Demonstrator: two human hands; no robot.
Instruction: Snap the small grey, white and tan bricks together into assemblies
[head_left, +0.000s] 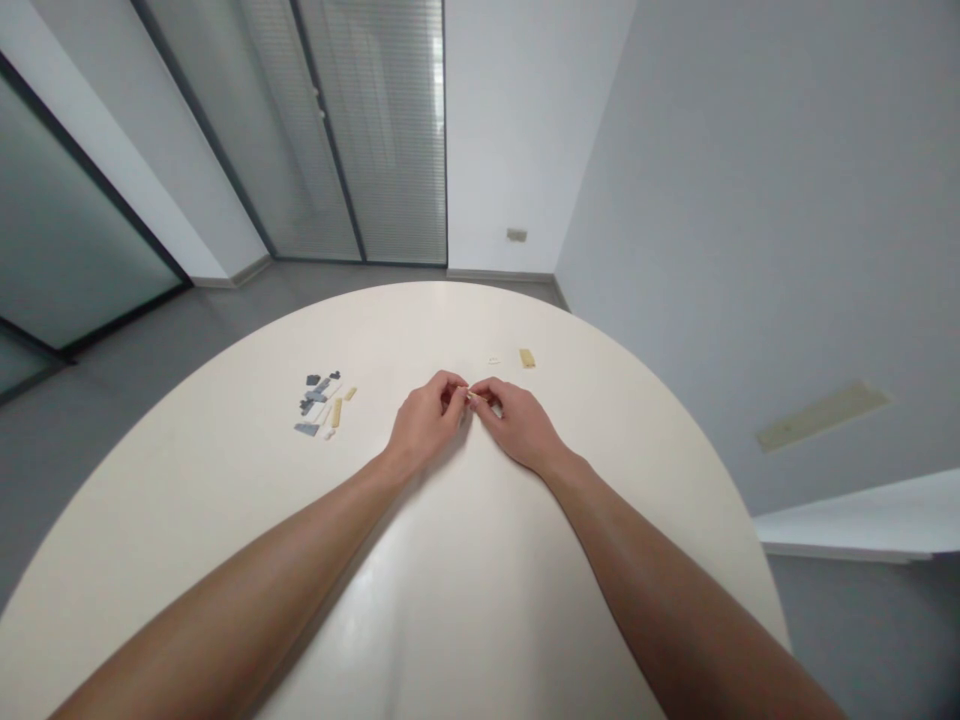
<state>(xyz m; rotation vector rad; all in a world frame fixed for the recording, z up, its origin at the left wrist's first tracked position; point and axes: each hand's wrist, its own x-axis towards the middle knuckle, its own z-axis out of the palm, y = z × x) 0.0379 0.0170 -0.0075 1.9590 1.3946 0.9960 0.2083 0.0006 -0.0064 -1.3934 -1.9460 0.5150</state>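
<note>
My left hand (426, 418) and my right hand (516, 420) meet fingertip to fingertip over the middle of a round cream table (465, 600). Both are pinched together on a tiny pale piece (471, 397) that I cannot make out. To the left lies a small pile of grey, white and tan building bricks (322, 402). Beyond my right hand lie a tan brick (527, 357) and a tiny white brick (493, 360).
The table's far edge curves above the bricks. Glass partitions with blinds (360, 130) stand at the back left, and a grey wall (750, 200) rises to the right. A white ledge (862, 515) juts in at the right.
</note>
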